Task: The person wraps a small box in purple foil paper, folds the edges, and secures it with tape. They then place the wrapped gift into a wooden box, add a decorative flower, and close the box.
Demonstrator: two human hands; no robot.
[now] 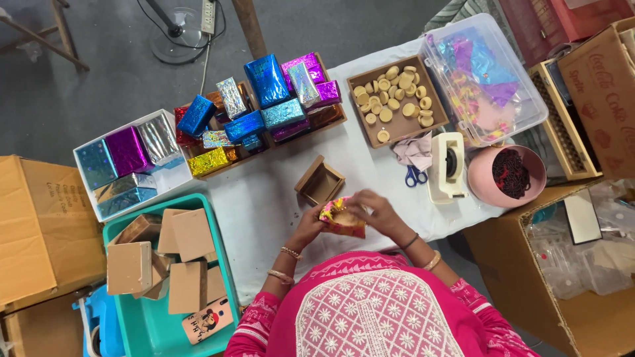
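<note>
We hold a small box half wrapped in shiny multicoloured foil [341, 218] just above the near edge of the white table [264, 205], close to our chest. Our left hand [311, 225] grips its left end and our right hand [374, 210] pinches the foil on top. Just beyond lies an open bare cardboard box [319, 180]. Blue-handled scissors [415, 176] and a tape dispenser [446, 166] sit to the right, and wrapped foil boxes [264, 106] are stacked farther back.
</note>
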